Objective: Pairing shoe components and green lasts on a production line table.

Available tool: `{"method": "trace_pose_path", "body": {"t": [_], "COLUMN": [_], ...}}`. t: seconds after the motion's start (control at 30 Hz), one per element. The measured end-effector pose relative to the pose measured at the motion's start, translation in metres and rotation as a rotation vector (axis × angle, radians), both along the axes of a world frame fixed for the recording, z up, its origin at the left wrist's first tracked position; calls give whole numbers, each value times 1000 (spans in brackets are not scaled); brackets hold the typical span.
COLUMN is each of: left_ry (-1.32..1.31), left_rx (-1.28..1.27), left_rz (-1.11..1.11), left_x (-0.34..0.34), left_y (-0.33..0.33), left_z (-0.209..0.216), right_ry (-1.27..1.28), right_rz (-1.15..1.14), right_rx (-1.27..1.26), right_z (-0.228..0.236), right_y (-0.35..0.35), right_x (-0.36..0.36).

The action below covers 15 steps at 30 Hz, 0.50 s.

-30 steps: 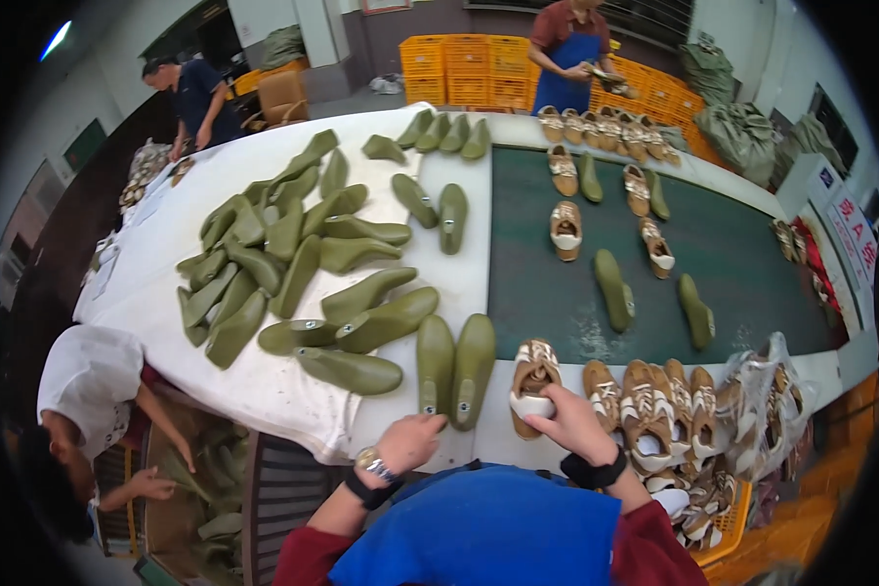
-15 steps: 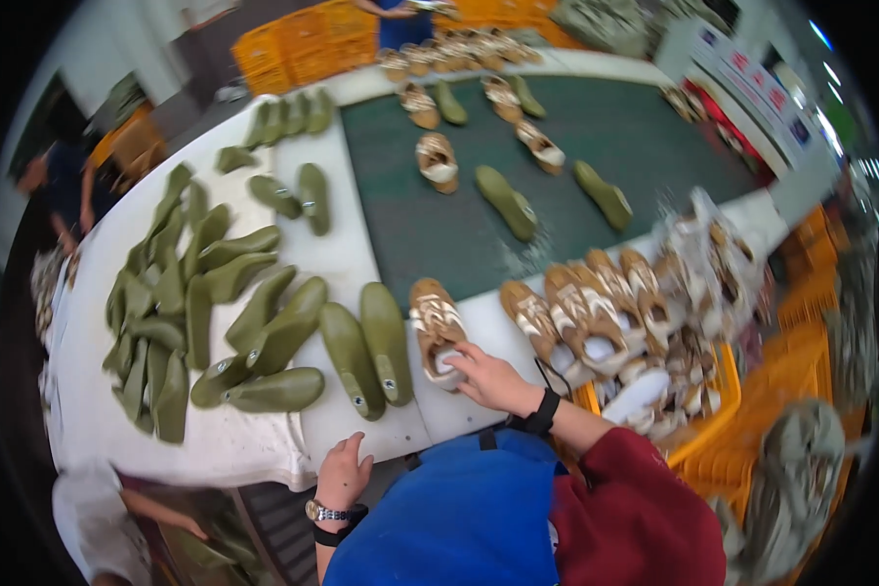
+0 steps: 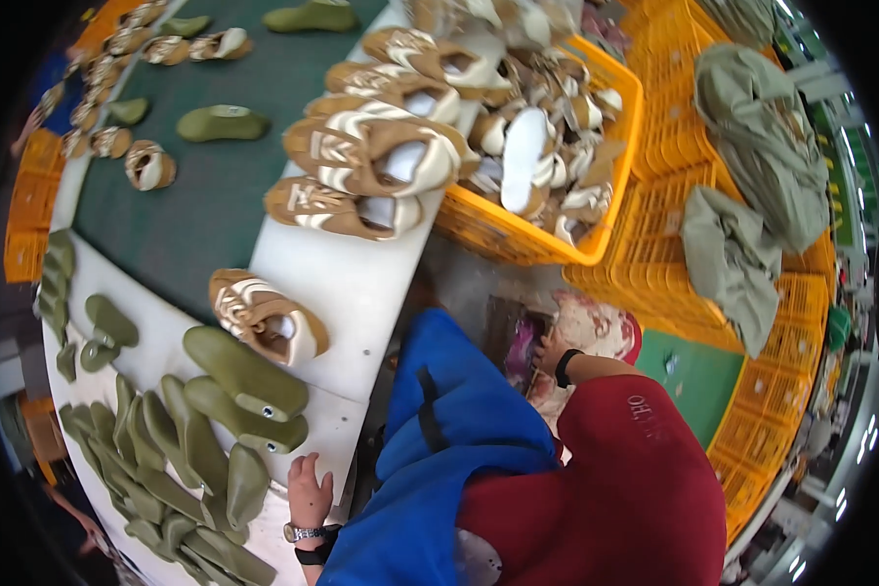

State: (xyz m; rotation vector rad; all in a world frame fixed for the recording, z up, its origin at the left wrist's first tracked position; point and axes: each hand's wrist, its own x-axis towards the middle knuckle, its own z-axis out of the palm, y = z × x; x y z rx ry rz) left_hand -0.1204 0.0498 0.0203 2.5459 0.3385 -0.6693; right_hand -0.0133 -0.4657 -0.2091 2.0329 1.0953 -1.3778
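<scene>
The left hand, fingers loosely spread, is at the white tabletop's edge, near smooth, rounded green shoe lasts. The right hand reaches down by a red-and-white patterned bundle; whether its fingers pinch anything, I cannot tell. A laced brown-and-cream shoe lies just beyond the lasts. Farther stand a latticed orange crate and crumpled grey-green sacks.
</scene>
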Motion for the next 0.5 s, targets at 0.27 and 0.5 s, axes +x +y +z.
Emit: {"method": "trace_pose_path", "body": {"t": [0.27, 0.5], "left_ry": [146, 78], "left_rx": [125, 123], "left_rz": [-83, 40], "left_x": [10, 3], "left_y": [20, 17], "left_z": [-18, -24], "right_ry": [108, 263], "right_rz": [70, -99], "right_rx": [-187, -99], "right_z": [-27, -111], "right_y": [45, 35], "right_x": [24, 34]}}
